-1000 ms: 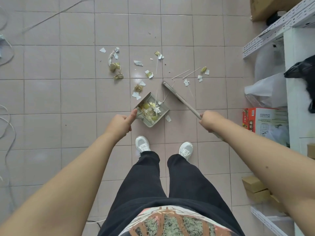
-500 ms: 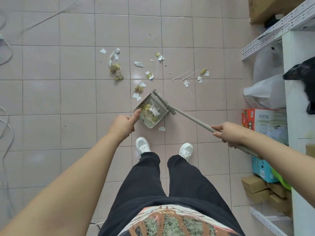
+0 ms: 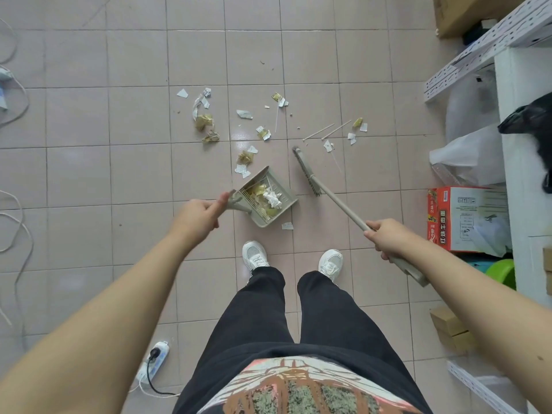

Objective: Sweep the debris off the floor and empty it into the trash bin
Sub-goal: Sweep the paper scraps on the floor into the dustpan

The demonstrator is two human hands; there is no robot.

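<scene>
1. Pink tiled floor (image 3: 89,180) under me; white shelving (image 3: 519,115) beyond my right hand (image 3: 385,237).
2. Paper and yellow debris (image 3: 206,122) lies ahead of both hands; some fills the dustpan (image 3: 268,198).
3. My left hand (image 3: 198,213) grips the dustpan's handle, my right the broom (image 3: 307,171).

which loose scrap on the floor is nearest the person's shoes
The small white paper scrap just beside the dustpan's near corner; every other loose piece lies beyond the dustpan.

Broom handle (image 3: 343,204) disappears inside the right hand (image 3: 385,237); the dustpan (image 3: 286,201) floor is buried under scraps, the shelving unit (image 3: 519,121) clipped at the right edge.
</scene>
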